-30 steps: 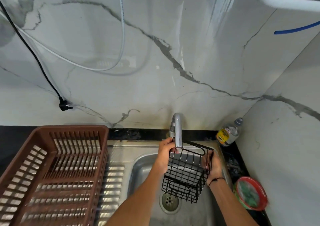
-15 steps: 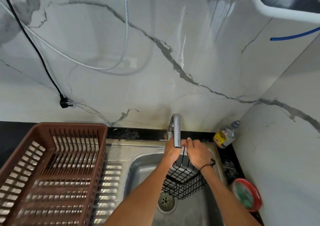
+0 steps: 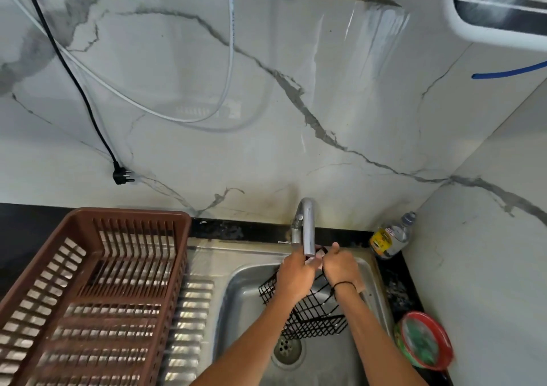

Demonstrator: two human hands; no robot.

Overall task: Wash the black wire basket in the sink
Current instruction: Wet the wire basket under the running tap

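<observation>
Home kitchen (steel sink (image 3: 236,291), tap (image 3: 306,229)).

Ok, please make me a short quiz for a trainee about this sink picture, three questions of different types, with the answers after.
1. True or false: the black wire basket lies inside the brown crate.
2. Multiple choice: where does the plastic bottle stand? A) in the sink; B) in the corner to the right of the tap; C) in the crate.
3. Fill in: the left hand and the right hand both hold the basket just under the ____.

Key
1. False: it is in the sink, held above the drain.
2. B.
3. Tap.
</observation>
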